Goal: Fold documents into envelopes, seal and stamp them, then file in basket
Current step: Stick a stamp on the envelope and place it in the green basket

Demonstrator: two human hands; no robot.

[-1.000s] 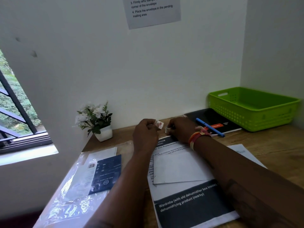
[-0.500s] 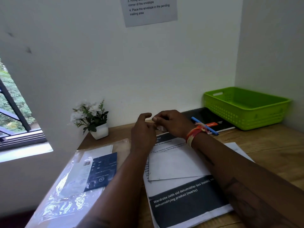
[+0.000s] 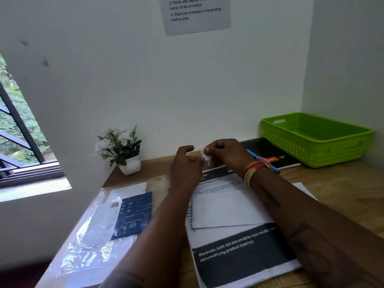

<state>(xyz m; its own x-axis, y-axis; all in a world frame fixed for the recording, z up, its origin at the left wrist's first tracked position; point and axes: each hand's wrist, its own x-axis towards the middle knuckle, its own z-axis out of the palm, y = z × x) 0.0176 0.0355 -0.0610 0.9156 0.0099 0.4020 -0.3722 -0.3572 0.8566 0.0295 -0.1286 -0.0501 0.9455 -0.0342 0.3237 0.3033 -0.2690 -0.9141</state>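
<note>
Your right hand (image 3: 225, 151) pinches a small white stamp (image 3: 205, 155) between thumb and fingertips, just above the far edge of the white envelope (image 3: 226, 208). Your left hand (image 3: 186, 163) hovers beside it, its fingers loosely curled and gripping nothing, fingertips almost touching the stamp. The green basket (image 3: 315, 140) sits well right of your fingers.

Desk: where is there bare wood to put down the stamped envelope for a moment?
Bare wood shows on the right, between the printed sheets and the green basket, in front of the black notebook. A smaller strip lies between the flower pot and the left hand. The middle and left are crowded with papers, the envelope and a plastic sleeve.
</note>
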